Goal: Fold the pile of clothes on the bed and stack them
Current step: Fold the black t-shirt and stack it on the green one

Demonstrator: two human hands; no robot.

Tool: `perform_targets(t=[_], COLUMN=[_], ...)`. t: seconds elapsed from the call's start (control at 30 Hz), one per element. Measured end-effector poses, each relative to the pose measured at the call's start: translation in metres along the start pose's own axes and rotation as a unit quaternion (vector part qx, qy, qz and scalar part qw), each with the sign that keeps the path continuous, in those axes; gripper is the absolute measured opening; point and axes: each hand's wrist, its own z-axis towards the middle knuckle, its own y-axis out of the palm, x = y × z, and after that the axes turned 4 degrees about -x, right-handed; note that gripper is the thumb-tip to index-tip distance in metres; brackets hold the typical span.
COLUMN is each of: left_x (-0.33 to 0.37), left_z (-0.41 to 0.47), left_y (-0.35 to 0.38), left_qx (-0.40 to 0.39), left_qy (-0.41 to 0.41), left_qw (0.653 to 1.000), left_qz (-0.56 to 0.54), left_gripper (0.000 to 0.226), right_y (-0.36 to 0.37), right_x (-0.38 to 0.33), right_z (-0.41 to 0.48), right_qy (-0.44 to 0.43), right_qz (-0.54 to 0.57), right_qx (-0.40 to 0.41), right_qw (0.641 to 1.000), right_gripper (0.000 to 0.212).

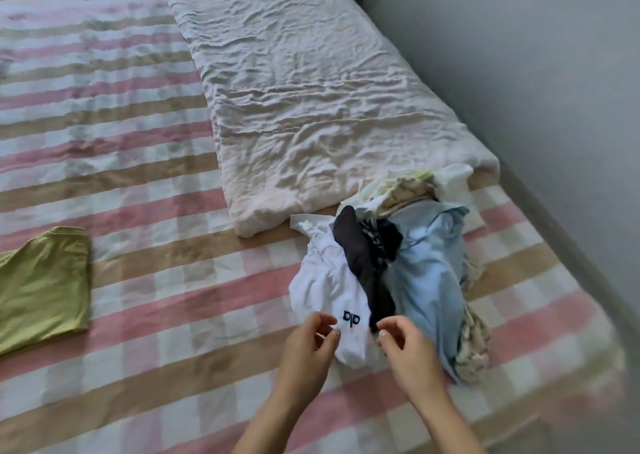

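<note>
My left hand (pixel 308 346) pinched the near edge of the white logo-printed garment (pixel 329 280); my right hand (pixel 405 346) curled beside it, grip unconfirmed. Garment lay against the mixed clothes pile (pixel 429 263), right side of pink-checked bed (pixel 173 280).

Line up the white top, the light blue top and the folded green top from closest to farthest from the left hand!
From the left hand:
1. white top, right at its fingertips.
2. light blue top, a little way off to the right.
3. folded green top, far off at the left edge of the view.
</note>
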Motion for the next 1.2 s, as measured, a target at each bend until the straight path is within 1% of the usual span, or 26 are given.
perform_targets(t=[0.1, 0.17, 0.2, 0.23, 0.3, 0.37, 0.4, 0.43, 0.47, 0.57, 0.6, 0.7, 0.8, 0.9, 0.97, 1.07, 1.2], left_x=[0.016, 0.023, 0.025, 0.028, 0.031, 0.031, 0.031, 0.031, 0.032, 0.043, 0.048, 0.072, 0.108, 0.152, 0.182, 0.216, 0.235], left_z=[0.020, 0.031, 0.036, 0.042, 0.052, 0.060, 0.063, 0.065, 0.066, 0.064, 0.062, 0.050, 0.031, 0.004, -0.019, -0.058, -0.119], left_y=[0.040, 0.054, 0.060, 0.064, 0.068, 0.068, 0.068, 0.067, 0.066, 0.060, 0.056, 0.037, 0.004, -0.038, -0.071, -0.120, -0.186], left_qx=[0.010, 0.048, 0.066, 0.080, 0.089, 0.085, 0.080, 0.076, 0.075, 0.094, 0.106, 0.122, 0.116, 0.125, 0.127, 0.129, 0.147], left_qy=[0.021, 0.026, 0.022, 0.011, -0.021, -0.049, -0.061, -0.069, -0.072, -0.039, -0.022, 0.030, 0.083, 0.151, 0.197, 0.265, 0.311], left_qw=[0.999, 0.998, 0.997, 0.997, 0.995, 0.993, 0.992, 0.991, 0.990, 0.986, 0.984, 0.972, 0.960, 0.947, 0.939, 0.927, 0.916], left_qz=[0.036, 0.037, 0.030, 0.016, -0.029, -0.063, -0.071, -0.080, -0.091, -0.131, -0.145, -0.198, -0.240, -0.254, -0.252, -0.234, -0.205], left_gripper=[0.011, 0.017, 0.019, 0.019, 0.020, 0.019, 0.019, 0.019, 0.019, 0.020, 0.021, 0.025, 0.025, 0.027, 0.026, 0.026, 0.030], right_y=[-0.024, -0.028, -0.027, -0.025, -0.018, -0.008, -0.003, 0.001, 0.004, 0.002, 0.000, -0.014, -0.036, -0.059, -0.072, -0.088, -0.096], right_x=[0.019, 0.024, 0.025, 0.026, 0.024, 0.021, 0.020, 0.018, 0.017, 0.008, 0.002, -0.029, -0.077, -0.134, -0.177, -0.237, -0.311], right_z=[0.017, 0.027, 0.032, 0.036, 0.043, 0.048, 0.051, 0.052, 0.054, 0.053, 0.051, 0.043, 0.028, 0.004, -0.016, -0.051, -0.112], right_qy=[-0.022, -0.032, -0.037, -0.042, -0.053, -0.056, -0.053, -0.048, -0.046, -0.082, -0.105, -0.177, -0.243, -0.295, -0.317, -0.342, -0.385], right_qz=[-0.013, -0.005, -0.002, -0.002, -0.005, -0.018, -0.024, -0.027, -0.021, 0.033, 0.047, 0.085, 0.110, 0.110, 0.110, 0.124, 0.140], right_qx=[-0.004, -0.013, -0.017, -0.021, -0.025, -0.032, -0.034, -0.031, -0.022, 0.018, 0.031, 0.054, 0.053, 0.045, 0.042, 0.025, -0.033], right_qw=[1.000, 0.999, 0.999, 0.999, 0.998, 0.998, 0.998, 0.998, 0.999, 0.996, 0.993, 0.979, 0.962, 0.948, 0.941, 0.931, 0.912], right_gripper=[0.012, 0.010, 0.014, 0.020, 0.040, 0.063, 0.068, 0.066, 0.057, 0.015, 0.008, 0.011, 0.020, 0.025, 0.021, 0.008, 0.008])
